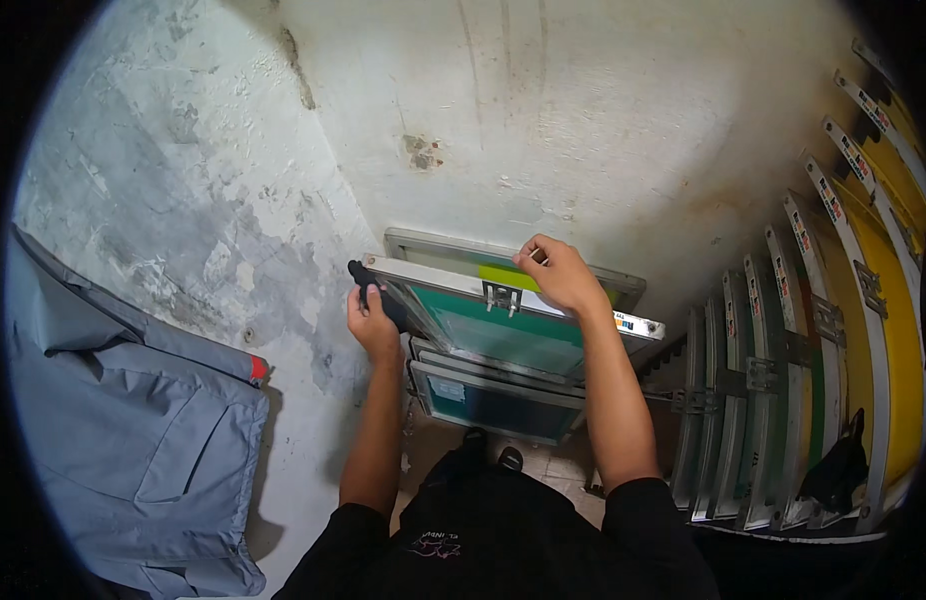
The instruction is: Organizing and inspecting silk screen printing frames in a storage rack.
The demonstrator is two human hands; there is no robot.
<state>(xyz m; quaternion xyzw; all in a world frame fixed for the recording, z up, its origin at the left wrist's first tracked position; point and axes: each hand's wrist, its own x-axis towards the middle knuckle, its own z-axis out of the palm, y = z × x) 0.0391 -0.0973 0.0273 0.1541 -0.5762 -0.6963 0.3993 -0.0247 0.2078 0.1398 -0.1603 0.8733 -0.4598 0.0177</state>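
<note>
A screen-printing frame (433,271) with green mesh leans upright in front of me, a metal hinge bracket (500,296) fixed to its top bar. My left hand (371,319) grips a black cloth (364,277) at the left corner of that bar. Above the bar, right of the bracket, my right hand (557,270) is raised with thumb and fingertips together; whether something small is between them I cannot tell. Another frame (425,240) with a yellow-green patch stands behind, against the wall.
More screen frames (500,390) lean low by my feet. At the right, several upright frames (789,300) fill a rack, with a black cloth (838,469) among them. A grey jacket (155,435) hangs on the left wall.
</note>
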